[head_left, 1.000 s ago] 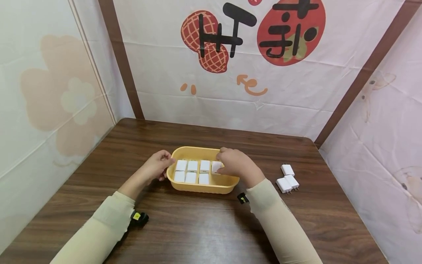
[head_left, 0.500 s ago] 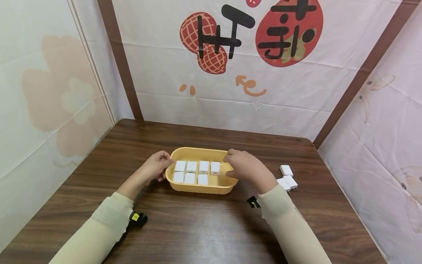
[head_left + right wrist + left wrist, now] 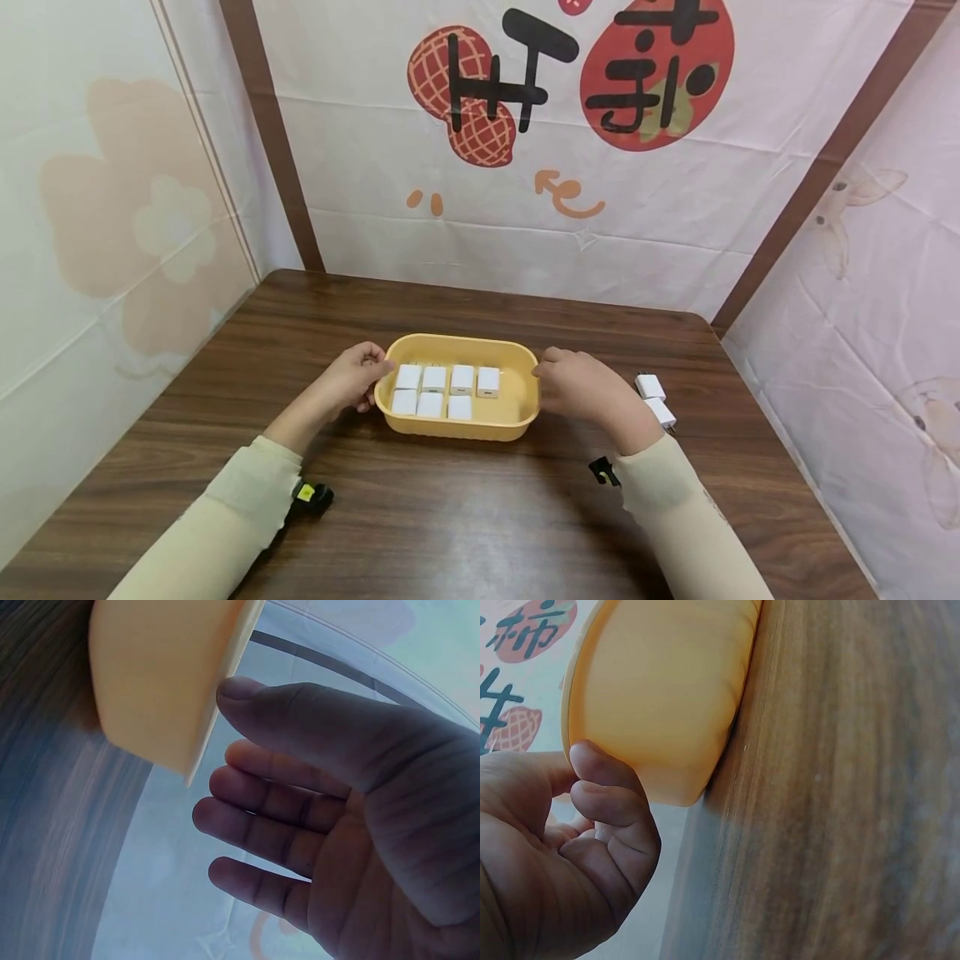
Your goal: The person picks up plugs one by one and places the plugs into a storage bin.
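Observation:
A yellow plastic basket [image 3: 455,430] rests on the table, holding several white charger plugs [image 3: 461,379] set out in two rows toward its left and middle. My left hand [image 3: 352,377] pinches the basket's left rim between thumb and curled fingers, as the left wrist view shows [image 3: 577,825]. At the other end, my right hand [image 3: 581,387] is by the right rim with nothing in it. In the right wrist view its fingers [image 3: 262,825] are spread and relaxed; whether the thumb tip touches the rim I cannot tell.
Beyond my right wrist, more white charger plugs [image 3: 650,387] lie on the brown wooden table [image 3: 450,525], partly hidden by the forearm. Printed fabric walls [image 3: 420,250] close off the back and both sides.
My right hand has withdrawn rightward from inside the basket, uncovering the rightmost plug in the upper row and the basket's right end. The left hand keeps its grip on the left rim.

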The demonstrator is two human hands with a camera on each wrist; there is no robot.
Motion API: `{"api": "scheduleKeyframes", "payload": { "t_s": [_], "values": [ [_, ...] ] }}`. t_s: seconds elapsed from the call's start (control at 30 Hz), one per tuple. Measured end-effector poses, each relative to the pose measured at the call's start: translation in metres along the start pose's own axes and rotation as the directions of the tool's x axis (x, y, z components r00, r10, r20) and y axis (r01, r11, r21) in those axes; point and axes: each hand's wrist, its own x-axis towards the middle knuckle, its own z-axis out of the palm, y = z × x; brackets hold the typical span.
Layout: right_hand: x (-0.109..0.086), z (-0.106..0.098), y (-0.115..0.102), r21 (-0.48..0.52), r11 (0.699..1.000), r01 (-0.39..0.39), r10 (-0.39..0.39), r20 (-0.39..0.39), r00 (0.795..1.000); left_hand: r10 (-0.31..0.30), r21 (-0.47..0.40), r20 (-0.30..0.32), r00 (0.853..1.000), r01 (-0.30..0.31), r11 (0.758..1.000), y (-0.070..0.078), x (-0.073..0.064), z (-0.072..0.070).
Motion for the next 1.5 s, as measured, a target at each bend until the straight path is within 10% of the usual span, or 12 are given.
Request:
{"api": "scheduleKeyframes", "payload": {
  "t_s": [1.5],
  "values": [
    [-0.062,0.011,0.036,-0.051,0.991,-0.127,0.134,0.161,0.978,0.007,-0.016,0.004,1.000,-0.007,1.000,-0.005,0.002,0.001]
  ]
}}
